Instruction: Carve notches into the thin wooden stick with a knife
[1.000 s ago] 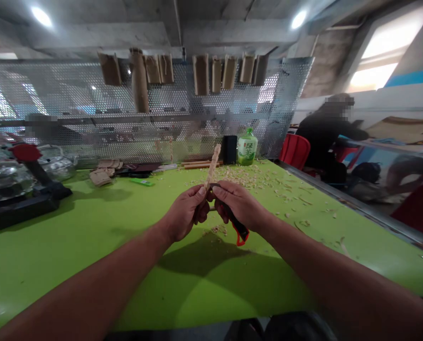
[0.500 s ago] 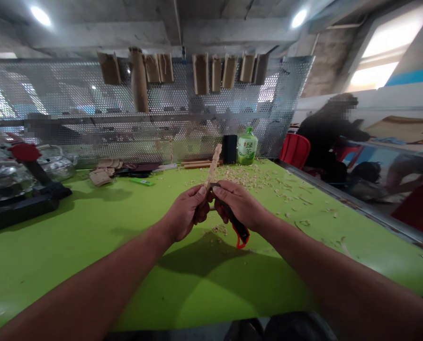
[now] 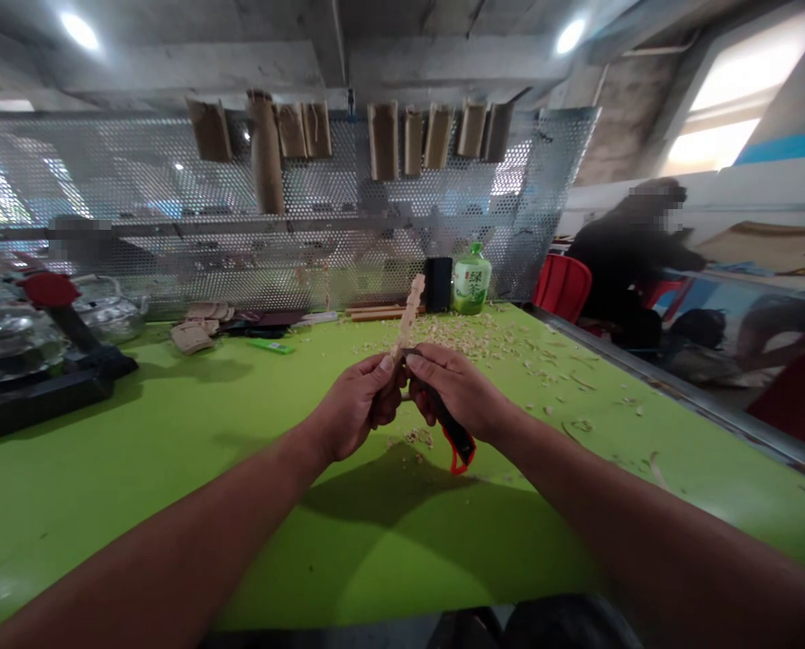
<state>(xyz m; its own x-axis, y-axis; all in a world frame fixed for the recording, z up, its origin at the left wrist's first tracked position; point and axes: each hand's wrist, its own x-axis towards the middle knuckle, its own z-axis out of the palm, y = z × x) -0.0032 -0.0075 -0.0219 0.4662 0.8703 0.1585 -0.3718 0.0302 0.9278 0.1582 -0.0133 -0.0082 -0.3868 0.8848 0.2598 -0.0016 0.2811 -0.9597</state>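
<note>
Above the table, my left hand (image 3: 358, 406) is closed around the lower part of a pale carved wooden stick (image 3: 412, 311). The stick tilts up and away, with notches along its upper length. My right hand (image 3: 452, 383) grips the dark handle of a carving knife (image 3: 454, 428), which has a red loop at its end. The knife's short blade meets the stick between my two thumbs; its edge is mostly hidden by my fingers. Small wood shavings (image 3: 416, 437) lie on the green table (image 3: 253, 541) below my hands.
A green tea bottle (image 3: 471, 281) and a black box (image 3: 438, 284) stand at the back. Wooden pieces (image 3: 195, 335) and a light-green packet (image 3: 270, 346) lie back left. A black-and-red stand (image 3: 70, 333) and metal kettles are far left. A person (image 3: 618, 252) sits at right.
Almost nothing differs. Both hands keep their hold on the stick and the knife, and the view has shifted very slightly.
</note>
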